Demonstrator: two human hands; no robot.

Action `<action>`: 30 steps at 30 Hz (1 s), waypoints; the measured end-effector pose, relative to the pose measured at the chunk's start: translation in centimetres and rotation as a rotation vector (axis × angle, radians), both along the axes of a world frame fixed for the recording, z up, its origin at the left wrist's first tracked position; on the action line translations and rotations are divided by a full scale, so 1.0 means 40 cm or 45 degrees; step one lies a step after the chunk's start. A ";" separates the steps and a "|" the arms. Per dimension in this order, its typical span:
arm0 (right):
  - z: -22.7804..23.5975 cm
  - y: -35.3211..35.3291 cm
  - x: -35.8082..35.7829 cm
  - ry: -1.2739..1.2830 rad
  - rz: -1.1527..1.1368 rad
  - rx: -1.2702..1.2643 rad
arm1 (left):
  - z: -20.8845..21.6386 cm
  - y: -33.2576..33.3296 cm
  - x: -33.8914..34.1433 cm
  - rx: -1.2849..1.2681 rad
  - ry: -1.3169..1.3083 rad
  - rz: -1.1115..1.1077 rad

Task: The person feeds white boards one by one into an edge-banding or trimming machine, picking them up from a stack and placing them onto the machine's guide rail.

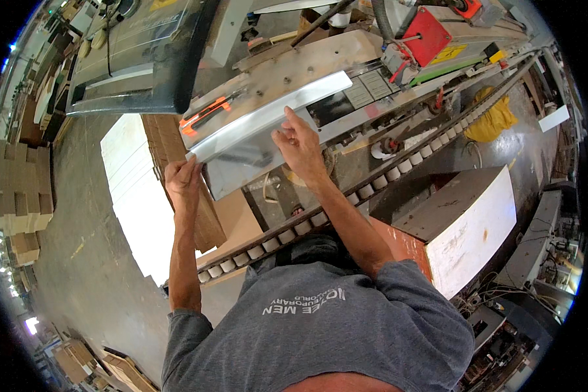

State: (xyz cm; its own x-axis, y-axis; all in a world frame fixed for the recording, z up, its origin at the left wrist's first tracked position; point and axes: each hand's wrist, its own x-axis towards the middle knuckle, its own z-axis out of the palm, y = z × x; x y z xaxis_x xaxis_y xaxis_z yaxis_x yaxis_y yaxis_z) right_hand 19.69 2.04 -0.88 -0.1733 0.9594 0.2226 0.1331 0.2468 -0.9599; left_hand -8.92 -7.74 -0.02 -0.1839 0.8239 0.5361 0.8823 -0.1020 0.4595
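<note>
A long, narrow white strip lies slantwise across the metal machine bed in front of me. My left hand is closed on the strip's near left end, thumb and fingers pinching it. By the strip's front edge is my right hand, its index finger reaching up to the strip and its other fingers loosely bent and apart. It does not appear to grip anything. Behind the strip's left half rests an orange-and-black utility knife.
A chain rail with white rollers runs between me and the bed. Stacked white panels stand at left, beside brown cardboard. A red plate and hoses are at the far right; a white-faced box is at near right.
</note>
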 end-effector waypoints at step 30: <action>0.224 0.025 0.528 0.162 0.245 -0.061 | 0.046 0.420 0.670 -0.171 0.089 0.047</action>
State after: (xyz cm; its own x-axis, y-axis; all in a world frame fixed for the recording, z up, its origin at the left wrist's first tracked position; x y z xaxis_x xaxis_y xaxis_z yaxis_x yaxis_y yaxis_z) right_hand 40.79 3.06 8.09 -0.3275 0.9214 0.2093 -0.0350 0.2096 -0.9772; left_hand 17.86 9.08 1.83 -0.1815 0.8826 0.4337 0.9145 -0.0107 0.4045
